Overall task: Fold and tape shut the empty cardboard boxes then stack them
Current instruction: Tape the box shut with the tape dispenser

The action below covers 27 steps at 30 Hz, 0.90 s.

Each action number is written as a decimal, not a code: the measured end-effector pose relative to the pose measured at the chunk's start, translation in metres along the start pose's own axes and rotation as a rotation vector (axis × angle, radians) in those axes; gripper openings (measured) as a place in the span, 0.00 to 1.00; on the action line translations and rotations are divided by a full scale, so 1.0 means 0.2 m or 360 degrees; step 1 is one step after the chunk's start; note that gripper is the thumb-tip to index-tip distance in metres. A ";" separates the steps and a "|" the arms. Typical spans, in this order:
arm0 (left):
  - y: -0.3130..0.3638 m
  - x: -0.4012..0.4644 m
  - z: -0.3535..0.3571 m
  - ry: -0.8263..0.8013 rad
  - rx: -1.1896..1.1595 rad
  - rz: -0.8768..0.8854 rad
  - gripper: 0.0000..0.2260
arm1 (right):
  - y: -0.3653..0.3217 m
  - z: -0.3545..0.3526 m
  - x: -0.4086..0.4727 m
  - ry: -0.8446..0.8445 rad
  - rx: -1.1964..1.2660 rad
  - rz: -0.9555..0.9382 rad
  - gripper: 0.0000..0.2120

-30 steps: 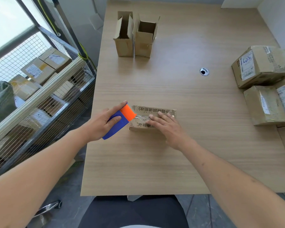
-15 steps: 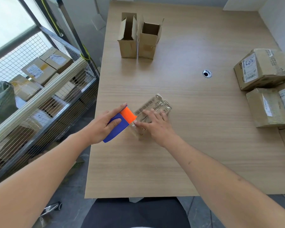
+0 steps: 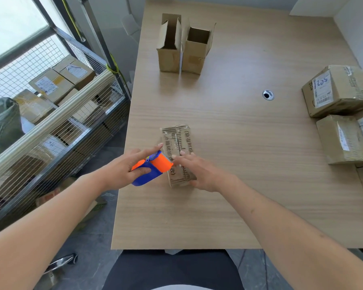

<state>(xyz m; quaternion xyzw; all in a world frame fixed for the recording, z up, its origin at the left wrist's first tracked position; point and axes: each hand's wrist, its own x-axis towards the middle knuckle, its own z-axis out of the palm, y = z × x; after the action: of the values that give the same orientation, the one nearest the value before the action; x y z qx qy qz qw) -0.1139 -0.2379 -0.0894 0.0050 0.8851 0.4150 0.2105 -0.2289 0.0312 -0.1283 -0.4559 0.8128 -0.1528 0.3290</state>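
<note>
Hands work at the near left part of the wooden table [image 3: 239,143]. Left hand [image 3: 124,168] grips a blue and orange tape dispenser [image 3: 151,169], fingers curled round its body, orange end against the left side of a small flat cardboard box [image 3: 177,143]. Box lies lengthwise away from the person, printed tape along its top. Right hand [image 3: 201,172] rests on the near end of the box, fingers fairly straight, forefinger near the dispenser's cutter, thumb side down by the box's near right corner. Two open boxes [image 3: 184,53] stand upright side by side at the far side of the table, touching, flaps up. Taped boxes [image 3: 340,114] with labels sit at the right edge. Wire cage [image 3: 50,114] left of the table holds more parcels.
</note>
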 end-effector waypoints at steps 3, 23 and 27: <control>0.01 -0.04 -0.01 -0.0029 0.0005 0.0017 0.37 | -0.02 -0.01 -0.03 -0.0050 0.0173 0.0052 0.42; 0.24 -0.15 0.07 -0.0102 0.0166 0.0101 0.35 | -0.27 -0.01 -0.11 0.0806 0.1485 0.0429 0.03; 0.28 -0.19 0.14 -0.0131 0.0198 0.0102 0.30 | -0.27 0.03 -0.20 0.0792 0.1686 0.0472 0.06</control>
<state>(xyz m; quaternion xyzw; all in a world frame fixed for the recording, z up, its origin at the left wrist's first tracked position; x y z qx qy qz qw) -0.0771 -0.1869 -0.0497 0.0633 0.8991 0.3652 0.2328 -0.1758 0.0367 -0.0880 -0.0624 0.7334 -0.5914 0.3292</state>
